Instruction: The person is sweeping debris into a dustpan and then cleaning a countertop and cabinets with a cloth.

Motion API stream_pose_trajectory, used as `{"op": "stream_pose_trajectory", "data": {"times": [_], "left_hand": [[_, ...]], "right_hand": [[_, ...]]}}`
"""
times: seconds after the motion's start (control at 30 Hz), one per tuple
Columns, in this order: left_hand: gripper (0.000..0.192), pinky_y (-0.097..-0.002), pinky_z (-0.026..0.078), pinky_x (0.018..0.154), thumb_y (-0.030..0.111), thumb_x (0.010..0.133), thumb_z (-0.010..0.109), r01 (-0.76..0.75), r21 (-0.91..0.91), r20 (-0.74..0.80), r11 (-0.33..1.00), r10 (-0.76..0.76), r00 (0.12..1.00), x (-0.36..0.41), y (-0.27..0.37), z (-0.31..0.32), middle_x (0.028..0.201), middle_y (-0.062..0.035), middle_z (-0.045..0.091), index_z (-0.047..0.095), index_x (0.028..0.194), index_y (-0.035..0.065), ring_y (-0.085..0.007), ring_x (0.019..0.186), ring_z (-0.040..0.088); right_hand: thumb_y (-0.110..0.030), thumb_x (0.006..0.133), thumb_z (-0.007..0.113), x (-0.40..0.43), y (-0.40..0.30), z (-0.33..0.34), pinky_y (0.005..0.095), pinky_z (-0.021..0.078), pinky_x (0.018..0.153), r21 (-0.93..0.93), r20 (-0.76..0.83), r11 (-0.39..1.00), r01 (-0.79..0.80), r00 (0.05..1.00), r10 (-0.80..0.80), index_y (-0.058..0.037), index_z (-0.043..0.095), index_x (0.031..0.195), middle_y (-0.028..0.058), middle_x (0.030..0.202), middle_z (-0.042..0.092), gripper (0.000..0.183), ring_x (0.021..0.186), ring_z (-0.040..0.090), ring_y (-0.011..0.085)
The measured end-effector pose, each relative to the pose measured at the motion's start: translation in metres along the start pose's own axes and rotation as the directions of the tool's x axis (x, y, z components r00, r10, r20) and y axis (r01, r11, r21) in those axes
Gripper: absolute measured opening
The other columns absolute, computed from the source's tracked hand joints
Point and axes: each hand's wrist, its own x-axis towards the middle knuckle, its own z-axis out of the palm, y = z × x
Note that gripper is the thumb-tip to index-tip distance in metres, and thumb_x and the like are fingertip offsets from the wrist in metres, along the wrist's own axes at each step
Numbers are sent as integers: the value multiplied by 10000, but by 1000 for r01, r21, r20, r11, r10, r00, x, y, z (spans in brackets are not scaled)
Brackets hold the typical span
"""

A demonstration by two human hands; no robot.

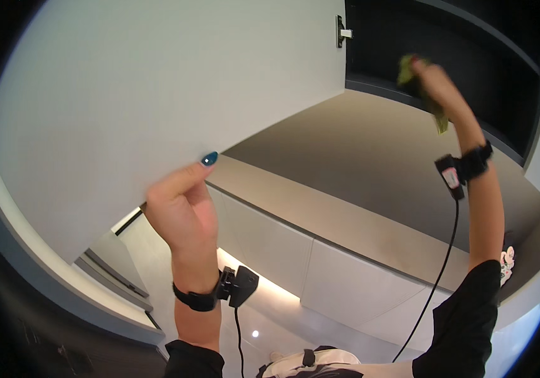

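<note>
A large white cabinet door (166, 80) stands open at the upper left. My left hand (182, 208) is at its lower edge, with the thumb along the door's inner face and most fingers hidden. Held in my right hand (437, 87) is a crumpled yellow-green cloth (406, 71), blurred by motion. That hand is raised in front of the dark cabinet interior (482, 90). A metal hinge (341, 32) joins the door to the cabinet.
Below the cabinet runs a beige counter (336, 203) above white lower cabinets (270, 241). A cartoon figure (507, 265) is at the right. Both wrists wear black strapped devices with cables, a left cable (239, 335) and a right cable (435, 283).
</note>
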Motion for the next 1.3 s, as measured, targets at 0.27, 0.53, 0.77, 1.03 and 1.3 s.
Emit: {"op": "stream_pose_trajectory", "data": {"times": [0.27,0.53,0.77,1.03,1.3], "left_hand": [[147,-280,444,739,-158,630,596,-65,140,17,988,63,998,-15,17,-1,784,-40,545,572,735,-58,-151,722,513],[80,-268,421,690,-127,573,567,-194,211,11,958,196,981,-28,24,-15,663,-58,543,572,579,-48,-151,635,505],[77,-317,421,757,-57,668,527,-338,120,67,934,332,941,-17,24,-26,745,-107,573,601,681,-44,-188,724,531],[634,-431,254,1027,395,848,475,-348,-305,342,886,443,829,-26,102,-96,1334,-157,393,345,1320,-7,-266,1236,351],[727,-382,348,957,578,850,410,-526,299,-354,796,605,714,-5,136,-60,1263,-139,451,414,1269,-16,-242,1167,419]], "right_hand": [[-284,896,319,33,-61,74,423,395,911,-384,413,822,422,874,-256,48,565,1079,236,1071,589,452,986,557,388],[-330,906,377,-21,-119,67,290,388,854,668,312,712,-215,950,-6,1,552,1074,82,1057,581,410,956,528,172],[-269,884,393,-83,-148,151,311,346,938,962,-155,226,152,988,-6,-6,532,1141,112,1125,559,393,1046,507,196],[-253,636,620,-227,-272,142,547,226,1038,382,-713,130,915,381,-588,5,512,1202,212,1259,464,631,1234,389,357],[-204,767,567,-145,-273,131,506,373,922,67,-844,21,998,68,-532,-87,642,909,97,984,609,199,1011,537,280]]}}
